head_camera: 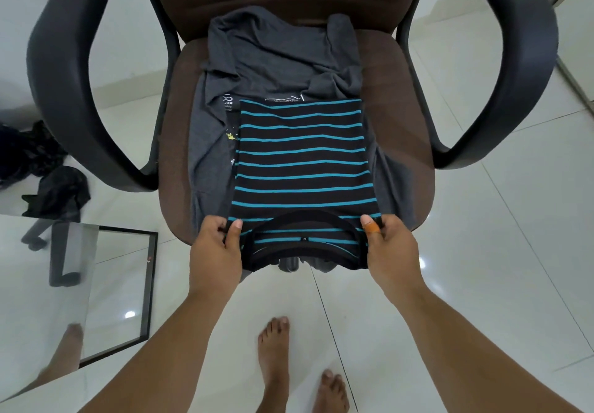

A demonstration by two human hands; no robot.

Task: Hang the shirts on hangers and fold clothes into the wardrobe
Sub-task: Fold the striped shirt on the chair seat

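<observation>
Down at the near edge of the seat, the left hand (pixel 216 245) and the right hand (pixel 390 245) each pinch a shoulder corner of the striped shirt (pixel 302 159), thumbs on top and fingers curled under the fabric beside the collar. This black shirt with teal stripes lies folded into a narrow panel on a crumpled grey t-shirt (pixel 276 59), both on the brown chair (pixel 401 97). Dark clothes (pixel 48 171) lie on the white tiled floor (pixel 498 252) to the left.
</observation>
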